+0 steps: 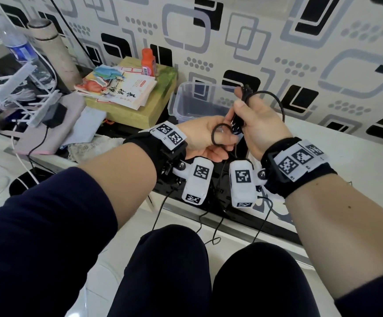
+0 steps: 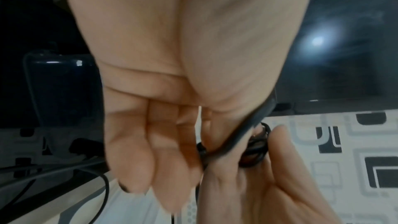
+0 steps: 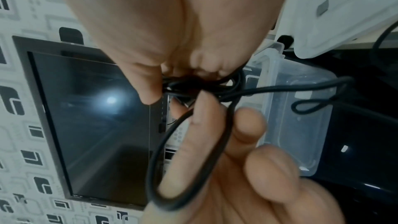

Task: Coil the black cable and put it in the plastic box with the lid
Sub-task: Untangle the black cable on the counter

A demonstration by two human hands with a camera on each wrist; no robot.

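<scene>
Nearest the camera, dark-trousered knees [image 1: 199,266] sit below a black glossy surface edge [image 1: 231,216], over which thin black leads hang. Both wrists carry black straps with white square-coded tags [image 1: 171,133]; the codes hold no readable words.

The left hand [image 1: 205,138] has one loop of the black cable [image 1: 222,137] round its forefinger, fingers curled on it. The right hand [image 1: 258,123] pinches the gathered coils between thumb and fingers, holding the bundle upright, with a larger loop standing out to its right. The two hands touch at the cable, held in the air above the surface.

Just behind the hands stands the clear plastic box [image 1: 179,99], open-topped and unobstructed from above; the right wrist view shows a white lid [image 3: 344,14] beside it.

Left of the box, books [image 1: 122,88] with Chinese characters on the cover lie on a green case, an orange bottle [image 1: 148,59] behind them. Farther left are a white router [image 1: 23,94] and a water bottle [image 1: 20,49]. Patterned wallpaper [image 1: 300,42] closes the rear.
</scene>
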